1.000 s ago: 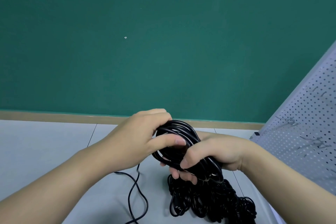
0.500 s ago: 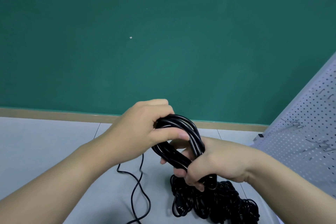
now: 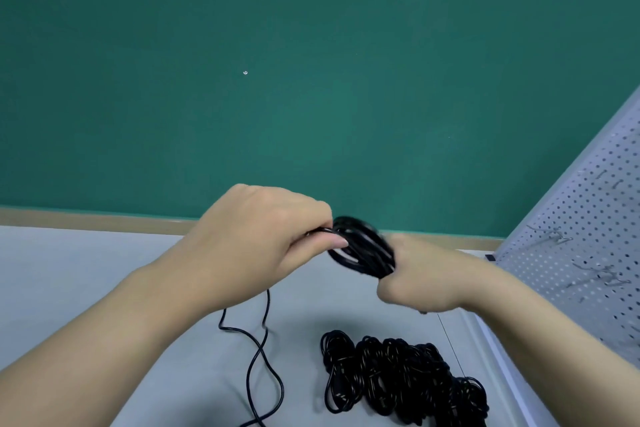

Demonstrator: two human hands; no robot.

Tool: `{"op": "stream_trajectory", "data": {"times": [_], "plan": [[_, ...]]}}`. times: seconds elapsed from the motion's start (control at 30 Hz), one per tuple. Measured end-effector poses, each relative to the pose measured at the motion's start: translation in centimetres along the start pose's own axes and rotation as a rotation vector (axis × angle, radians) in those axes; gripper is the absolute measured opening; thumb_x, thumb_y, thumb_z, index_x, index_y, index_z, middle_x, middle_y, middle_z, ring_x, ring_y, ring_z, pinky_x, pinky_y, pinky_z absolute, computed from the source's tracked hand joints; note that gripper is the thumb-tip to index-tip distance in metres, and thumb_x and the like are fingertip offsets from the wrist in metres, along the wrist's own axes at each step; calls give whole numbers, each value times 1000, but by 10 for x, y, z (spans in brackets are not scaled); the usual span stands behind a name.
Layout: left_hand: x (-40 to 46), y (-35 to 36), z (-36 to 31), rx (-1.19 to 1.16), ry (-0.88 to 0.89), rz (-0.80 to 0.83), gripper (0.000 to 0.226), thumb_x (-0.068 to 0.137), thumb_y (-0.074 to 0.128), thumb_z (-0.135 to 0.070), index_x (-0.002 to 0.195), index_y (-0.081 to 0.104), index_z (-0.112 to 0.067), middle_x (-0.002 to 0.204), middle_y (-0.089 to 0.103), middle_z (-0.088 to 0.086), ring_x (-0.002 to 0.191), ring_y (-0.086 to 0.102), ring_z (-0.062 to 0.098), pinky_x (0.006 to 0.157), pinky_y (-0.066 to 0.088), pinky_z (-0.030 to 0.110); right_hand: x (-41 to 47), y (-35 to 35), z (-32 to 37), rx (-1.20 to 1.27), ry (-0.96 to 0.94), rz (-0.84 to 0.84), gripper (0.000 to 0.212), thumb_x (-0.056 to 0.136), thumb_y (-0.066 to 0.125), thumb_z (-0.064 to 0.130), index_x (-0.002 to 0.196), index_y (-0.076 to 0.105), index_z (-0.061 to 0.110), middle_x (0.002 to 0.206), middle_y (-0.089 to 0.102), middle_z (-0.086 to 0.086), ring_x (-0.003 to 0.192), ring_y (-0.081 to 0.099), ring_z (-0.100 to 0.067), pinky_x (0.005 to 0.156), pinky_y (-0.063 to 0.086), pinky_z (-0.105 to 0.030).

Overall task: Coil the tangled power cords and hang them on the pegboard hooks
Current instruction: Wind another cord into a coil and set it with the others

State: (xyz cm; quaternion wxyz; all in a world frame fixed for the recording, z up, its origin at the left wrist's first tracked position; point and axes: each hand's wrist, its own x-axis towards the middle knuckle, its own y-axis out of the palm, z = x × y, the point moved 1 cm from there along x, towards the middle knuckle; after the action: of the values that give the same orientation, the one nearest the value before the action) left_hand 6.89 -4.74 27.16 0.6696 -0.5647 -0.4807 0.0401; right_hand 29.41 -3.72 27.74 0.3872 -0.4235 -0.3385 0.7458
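Observation:
A black coil of power cord (image 3: 363, 246) sits between my two hands above the table. My right hand (image 3: 426, 274) grips the coil's near end, fingers wrapped round the loops. My left hand (image 3: 263, 239) pinches the cord at the coil's left side. The free tail of the cord (image 3: 259, 357) hangs from my left hand and snakes over the table to the bottom edge. A pile of tangled black cords (image 3: 398, 381) lies on the table below my right hand. The grey pegboard (image 3: 588, 236) leans at the right, with metal hooks (image 3: 602, 279) on it.
A grey table (image 3: 86, 270) runs to a wooden strip under the green wall (image 3: 311, 80). The pegboard's lower edge borders the table on the right.
Both hands have risen with the coil and drawn apart. My right hand turned so its back faces me. The pile on the table is now uncovered.

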Motion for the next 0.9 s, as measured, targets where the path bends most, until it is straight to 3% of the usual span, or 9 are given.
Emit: {"op": "stream_trajectory", "data": {"times": [0.13,0.27,0.33,0.43,0.53,0.6,0.73,0.8,0.9], "plan": [[-1,5,-3,-164,-41,39,31,97,53,-55,80,63,-31,66,53,-16,63,48,9,53,44,33,5,22,19,-171,-59,215,14,80,48,2,77,44,15,63,46,-3,55,42,-20,47,33,-29],[0,11,2,-805,-344,362,23,84,79,-47,76,74,-27,65,62,-2,60,46,10,60,39,29,-2,42,38,-203,-220,451,20,88,58,5,73,47,13,67,47,-1,57,41,-17,48,36,-22],[-4,18,6,-1020,-441,469,28,78,78,-49,71,72,-22,63,50,9,58,38,15,55,34,26,-12,42,49,-30,-317,564,6,89,60,7,84,58,6,73,57,-10,61,49,-20,56,44,-25],[-9,30,14,-1255,-540,451,29,87,74,-47,71,67,-24,67,53,10,60,44,18,54,36,28,-27,28,58,468,-426,622,28,78,53,1,100,68,9,78,62,-14,62,54,-18,54,46,-27],[-2,27,5,-1176,-487,364,12,82,69,-19,72,67,-12,60,60,-4,49,53,10,45,41,17,-26,10,48,925,-496,612,51,64,43,-4,109,62,10,75,47,-6,59,46,-14,54,30,-30],[6,25,0,-1121,-517,239,34,78,60,-24,74,55,8,54,45,0,49,36,13,47,28,20,-20,1,40,1057,-484,518,50,62,43,0,107,64,8,75,43,-7,58,42,-14,54,27,-31],[12,27,-6,-953,-539,134,51,105,50,-36,57,48,-19,48,35,-6,46,30,13,47,27,20,-11,-3,32,1082,-308,274,43,63,40,3,96,67,5,71,45,-6,55,39,-15,52,29,-28],[12,29,-8,-836,-573,108,49,110,46,-23,60,48,-22,41,41,-15,42,40,2,48,30,12,-9,-3,29,1092,-251,193,41,62,43,5,95,67,3,70,46,-5,53,39,-15,50,32,-26],[12,31,-11,-697,-583,153,42,108,44,-29,68,52,-22,47,37,-14,49,32,8,52,29,23,-5,-4,26,1089,-181,95,37,63,47,7,92,68,2,69,48,-6,53,38,-16,48,32,-26]]}}
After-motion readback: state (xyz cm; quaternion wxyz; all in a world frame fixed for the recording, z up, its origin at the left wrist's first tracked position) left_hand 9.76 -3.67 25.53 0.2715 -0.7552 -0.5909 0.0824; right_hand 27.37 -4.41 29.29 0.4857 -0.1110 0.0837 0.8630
